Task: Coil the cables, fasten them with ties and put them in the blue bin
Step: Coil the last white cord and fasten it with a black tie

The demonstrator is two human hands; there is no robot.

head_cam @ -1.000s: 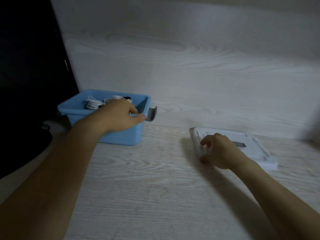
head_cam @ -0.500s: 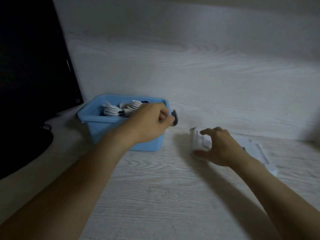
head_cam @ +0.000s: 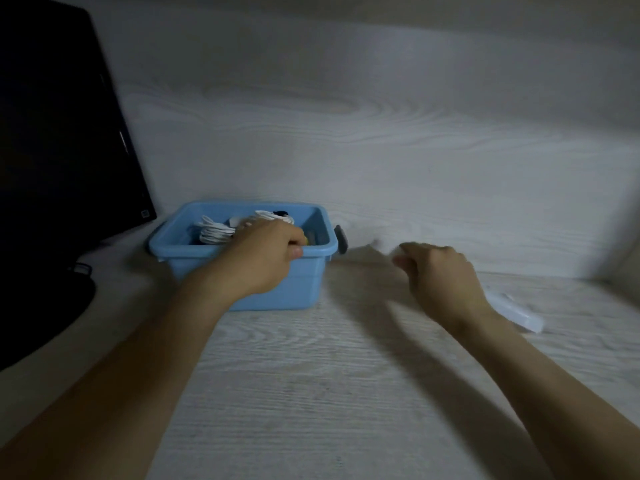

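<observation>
Head view: since a moment ago the blue bin (head_cam: 294, 282) has slid toward the middle of the table (head_cam: 311, 393), left hand (head_cam: 266, 258) gripping its near rim, coiled white cables (head_cam: 216, 232) already inside. The right hand (head_cam: 440, 275) has lifted off the white lid (head_cam: 516, 310), fingers curled (too blurred to tell whether they hold something pale). A dark monitor (head_cam: 59, 150) crowds the left; closing up probably comes next.

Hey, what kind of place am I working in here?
Probably a home or office desk: a pale wood-grain desktop, a black monitor at the left, and a blue plastic bin holding coiled white cables.
</observation>
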